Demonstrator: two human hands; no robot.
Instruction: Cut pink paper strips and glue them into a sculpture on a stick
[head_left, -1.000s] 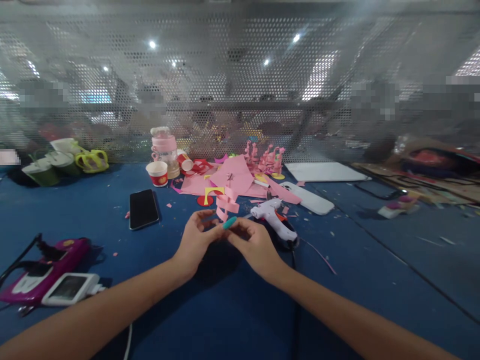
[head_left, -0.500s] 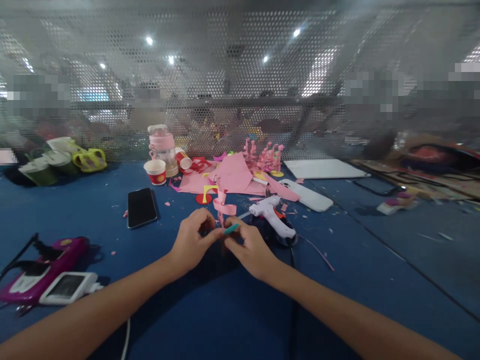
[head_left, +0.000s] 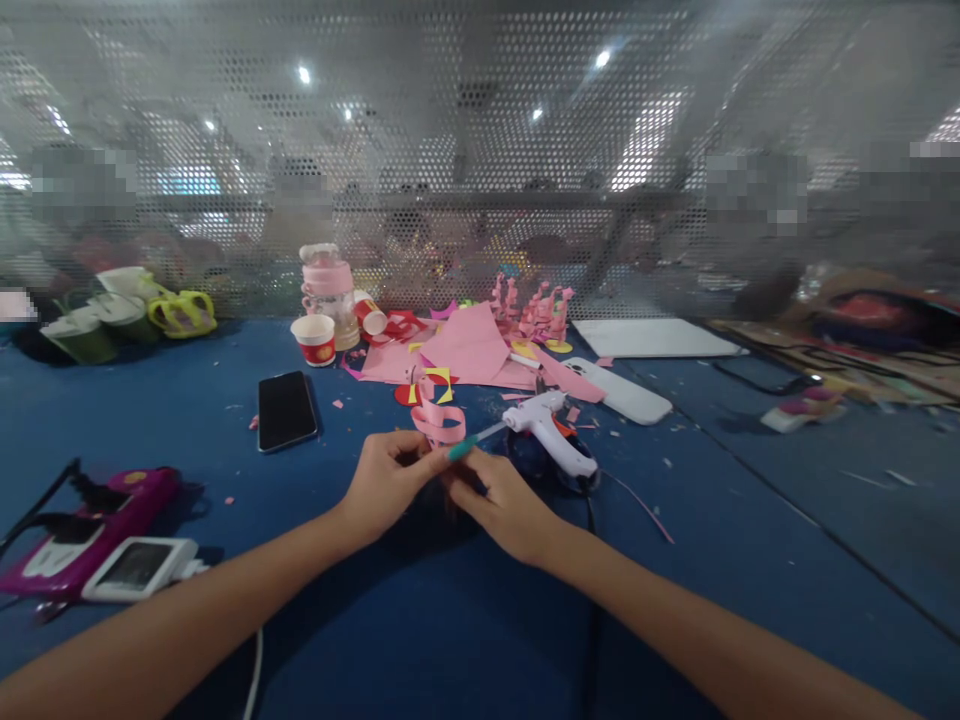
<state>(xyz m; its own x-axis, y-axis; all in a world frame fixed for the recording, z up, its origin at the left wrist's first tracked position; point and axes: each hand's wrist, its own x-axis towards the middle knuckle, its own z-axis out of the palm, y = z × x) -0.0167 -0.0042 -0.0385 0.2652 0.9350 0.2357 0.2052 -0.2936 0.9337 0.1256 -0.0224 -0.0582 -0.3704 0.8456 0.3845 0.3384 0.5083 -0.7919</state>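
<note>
Near the middle of the table, my left hand [head_left: 386, 480] and my right hand [head_left: 506, 500] meet with fingers pinched together. Between them they hold a pink paper strip piece [head_left: 439, 424], whose looped, curled part stands up above the fingers. A small teal piece [head_left: 461, 448] lies at the end of my left thumb; I cannot tell whether it is a finger cover or something held. The paper's lower end is hidden by my fingers. Just right of my hands rests a white glue gun [head_left: 551, 430], its nozzle pointing left towards them.
Behind are pink paper sheets [head_left: 469, 345], curled pink paper pieces [head_left: 544, 312], a paper cup [head_left: 314, 340] and a bottle [head_left: 330, 295]. A black phone [head_left: 286, 411] and a purple power strip [head_left: 97, 525] lie left. A white phone [head_left: 622, 390] lies right, before a perforated screen [head_left: 465, 130].
The pink paper strip piece has tilted and turned slightly left, showing its loop more openly. My hands stay pinched together in nearly the same place. The view has shifted slightly.
</note>
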